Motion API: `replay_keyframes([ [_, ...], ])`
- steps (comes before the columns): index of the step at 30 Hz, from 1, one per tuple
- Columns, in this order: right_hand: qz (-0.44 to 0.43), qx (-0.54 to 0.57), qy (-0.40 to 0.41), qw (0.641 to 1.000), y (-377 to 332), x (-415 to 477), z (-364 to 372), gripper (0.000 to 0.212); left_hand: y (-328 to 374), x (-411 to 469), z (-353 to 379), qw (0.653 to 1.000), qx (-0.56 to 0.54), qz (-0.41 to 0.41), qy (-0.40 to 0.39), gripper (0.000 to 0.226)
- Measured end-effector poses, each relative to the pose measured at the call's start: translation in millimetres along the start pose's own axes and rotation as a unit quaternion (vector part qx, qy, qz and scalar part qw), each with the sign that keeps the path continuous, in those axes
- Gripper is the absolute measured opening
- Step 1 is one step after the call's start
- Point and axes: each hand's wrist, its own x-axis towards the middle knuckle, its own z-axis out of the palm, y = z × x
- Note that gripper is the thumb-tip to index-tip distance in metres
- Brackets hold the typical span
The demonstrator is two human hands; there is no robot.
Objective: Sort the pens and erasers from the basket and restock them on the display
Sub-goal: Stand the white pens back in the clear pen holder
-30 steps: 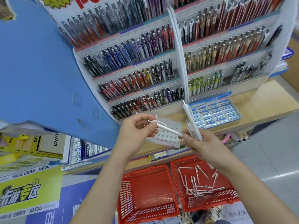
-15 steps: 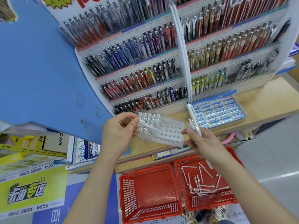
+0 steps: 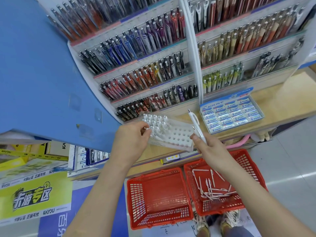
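The left hand (image 3: 132, 140) pinches the top of a single pen (image 3: 148, 128) standing in the clear holder (image 3: 177, 137) at its three o'clock. The right hand (image 3: 212, 151) curls round white pens (image 3: 196, 124) pointing to eleven o'clock. At its six o'clock a red basket (image 3: 249, 165) holds loose pens (image 3: 213, 190); at one o'clock lies the eraser box (image 3: 230, 113).

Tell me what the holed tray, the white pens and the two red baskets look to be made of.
Holed tray: apparently plastic, with a white perforated top over clear, see-through walls.
White pens: glossy moulded plastic bodies; the tips may be metal, but they are too small to be sure.
Red baskets: rigid moulded plastic with a fairly dull finish; the slotted lattice walls look cast in one piece.
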Motion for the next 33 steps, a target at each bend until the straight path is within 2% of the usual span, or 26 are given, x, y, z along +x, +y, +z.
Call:
replay_keyframes([
  [6,-0.012,-0.026,-0.014,1.000,7.3,0.8,6.9,0.022,-1.5,5.2,18.6,0.999,0.040,0.025,-0.014,0.014],
  [12,0.023,0.056,-0.025,0.998,15.7,4.8,10.2,0.034,-5.0,2.6,28.3,0.998,0.052,0.028,-0.033,0.015],
  [16,0.052,0.105,-0.042,0.992,16.1,9.3,9.3,0.025,-4.6,2.5,29.6,0.997,0.064,0.014,-0.036,0.016],
  [18,0.058,0.109,-0.047,0.991,12.9,11.2,8.7,0.038,-3.0,3.6,31.0,0.996,0.076,0.003,-0.035,0.017],
  [20,0.057,0.100,-0.039,0.993,10.6,13.5,8.3,0.064,-1.2,5.0,32.6,0.995,0.090,-0.012,-0.038,0.016],
  [22,0.051,0.094,-0.036,0.994,8.7,14.5,8.2,0.072,0.7,6.1,33.9,0.994,0.100,-0.026,-0.041,0.015],
  [23,0.050,0.101,-0.041,0.993,7.6,13.9,8.3,0.067,1.3,6.5,34.7,0.993,0.104,-0.029,-0.042,0.015],
  [26,0.052,0.165,-0.066,0.983,1.5,6.2,7.2,0.028,1.4,7.6,35.6,0.992,0.107,-0.037,-0.047,0.014],
  [27,0.054,0.188,-0.075,0.978,-2.1,2.2,5.7,0.024,1.7,7.9,34.7,0.992,0.104,-0.042,-0.051,0.014],
  [30,0.048,0.219,-0.114,0.968,-15.7,-8.3,-2.1,0.025,6.7,5.5,27.8,0.995,0.071,-0.062,-0.040,0.017],
  [33,0.043,0.214,-0.146,0.965,-27.6,-13.3,-10.0,0.028,26.1,0.9,16.7,0.987,-0.129,-0.091,-0.024,0.023],
])
